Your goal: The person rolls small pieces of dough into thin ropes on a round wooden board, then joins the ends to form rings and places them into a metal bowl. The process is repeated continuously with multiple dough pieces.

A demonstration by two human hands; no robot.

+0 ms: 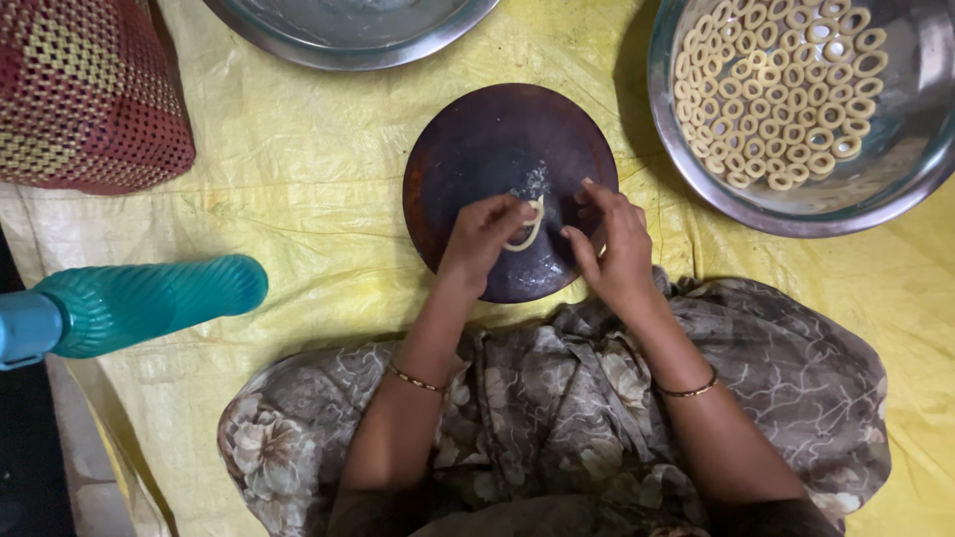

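Both hands pinch 1 thin dough strip (527, 231) on a dark round board (477, 149): left hand (479, 239) fingers closed on it, right hand (612, 244) fingers bent, touching it. A steel bowl (895, 179) of dough rings (776, 89) stands near, a teal bottle (149, 303) lies left.

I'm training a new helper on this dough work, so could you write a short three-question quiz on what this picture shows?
1. True or false: the steel bowl at the upper right holds many finished dough rings.
2. What lies between the left hand and the right hand?
A. a thin dough strip
B. a spoon
C. a knife
3. Fill in: the hands work over a dark, round ____.

Key
1. True.
2. A: a thin dough strip, curved into a loop, lies at the fingertips of both hands.
3. Board: the dark round board rests on the yellow sheet.
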